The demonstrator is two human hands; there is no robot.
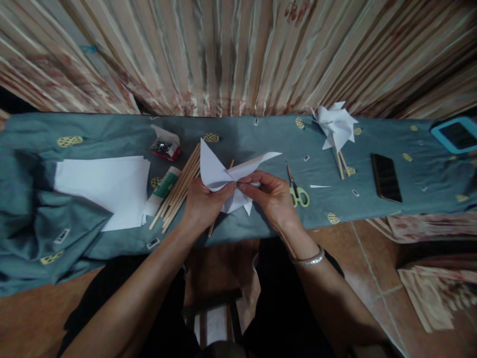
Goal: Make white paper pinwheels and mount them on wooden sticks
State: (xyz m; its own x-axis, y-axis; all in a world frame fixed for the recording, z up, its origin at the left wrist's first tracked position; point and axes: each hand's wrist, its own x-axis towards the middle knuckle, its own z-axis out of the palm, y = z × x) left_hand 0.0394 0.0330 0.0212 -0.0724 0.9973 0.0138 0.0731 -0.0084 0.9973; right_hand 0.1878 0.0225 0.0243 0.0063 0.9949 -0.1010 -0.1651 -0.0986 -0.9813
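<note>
A white paper pinwheel [214, 169] with curled blades is held up over the middle of the cloth. My left hand [204, 201] grips its lower left side, thumb pressed close to the centre. From the right, my right hand [274, 199] pinches at that same centre, where a small dark spot shows between the fingertips; it may be a tack, but it is too small to be sure. A single wooden stick [211, 230] lies beneath the pinwheel, partly hidden by it. Green-handled scissors [300, 195] rest just beyond my right hand.
Left of my hands lie several wooden sticks [179, 191], a green-and-white glue stick [164, 189], an open red box of tacks [166, 149] and stacked white paper [104, 189]. Rightward are finished pinwheels [335, 124], a black phone [386, 177] and a blue-framed device [456, 135].
</note>
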